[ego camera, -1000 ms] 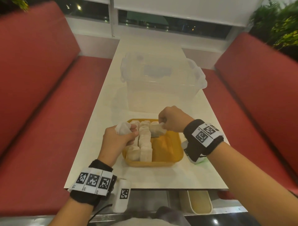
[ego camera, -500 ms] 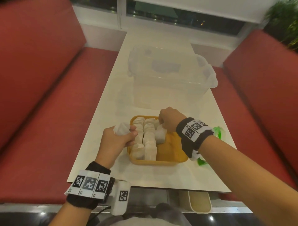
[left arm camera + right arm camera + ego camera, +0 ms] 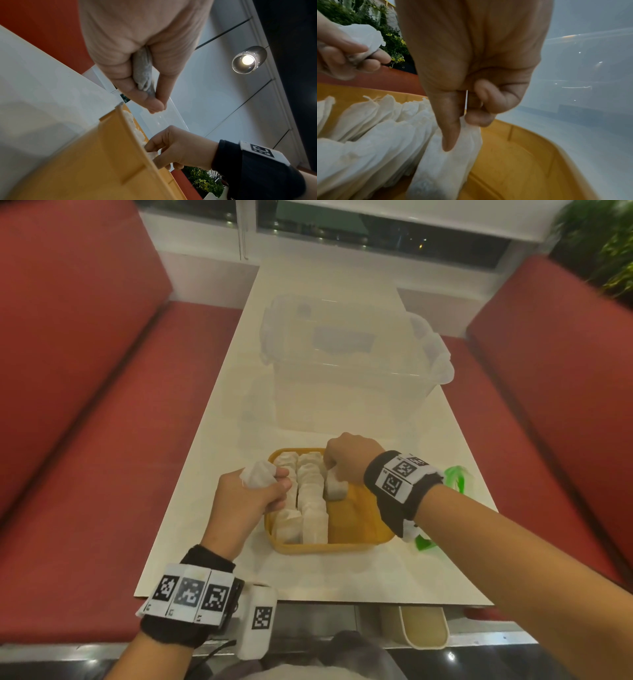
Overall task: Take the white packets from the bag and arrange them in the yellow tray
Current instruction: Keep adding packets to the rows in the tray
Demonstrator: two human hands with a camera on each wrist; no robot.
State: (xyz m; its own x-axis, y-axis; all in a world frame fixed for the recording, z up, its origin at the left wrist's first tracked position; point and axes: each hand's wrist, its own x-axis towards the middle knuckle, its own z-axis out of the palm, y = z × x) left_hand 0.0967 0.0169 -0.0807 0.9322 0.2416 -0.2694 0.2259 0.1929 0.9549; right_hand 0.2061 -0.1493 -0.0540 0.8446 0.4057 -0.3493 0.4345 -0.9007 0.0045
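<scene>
Both hands are occupied: we note the right hand (image 3: 346,460) pinching a white packet (image 3: 447,166) by its top, starting a third row in the yellow tray (image 3: 359,529), while the left hand (image 3: 246,501) grips a crumpled packet (image 3: 258,477) beside the tray's left rim. Two rows (image 3: 301,501) already stand filled at centre frame; we judge roughly the right-hand third remains open, and how many packets are still in the bag cannot be told.

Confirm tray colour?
Yellow tray, plain, no pattern. Shows best in the head view.
</scene>
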